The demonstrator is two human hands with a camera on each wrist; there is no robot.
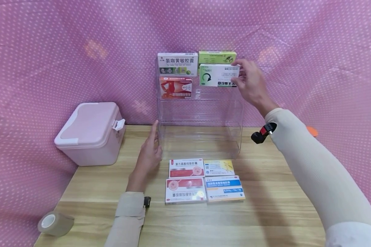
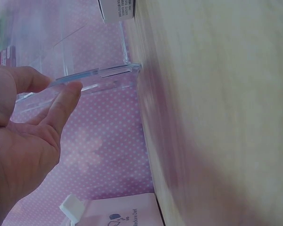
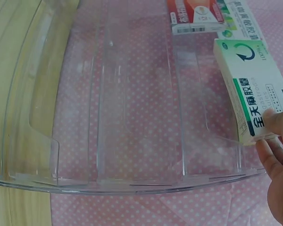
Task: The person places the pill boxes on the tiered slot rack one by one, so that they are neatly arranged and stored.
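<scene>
A clear stepped rack [image 1: 201,135] stands on the table. My right hand [image 1: 252,81] pinches a white and green medicine box [image 1: 214,75] by its end, thumb on the front. That box is at the upper right of the rack and overlaps a lime-green box [image 1: 217,56] behind it. On the rack's left side, a white medicine box [image 1: 177,64] sits on the top tier, with a red medicine box [image 1: 176,88] one tier lower. My left hand [image 1: 147,154] holds the rack's left side panel; the left wrist view shows thumb and finger [image 2: 66,101] at its edge.
In front of the rack lie two red and white boxes [image 1: 185,190], a yellow and white box [image 1: 219,167] and a blue and white box [image 1: 225,188]. A pink lidded chest [image 1: 91,133] stands at left, a tape roll [image 1: 56,223] at the front left. Behind hangs dotted pink cloth [image 1: 136,31].
</scene>
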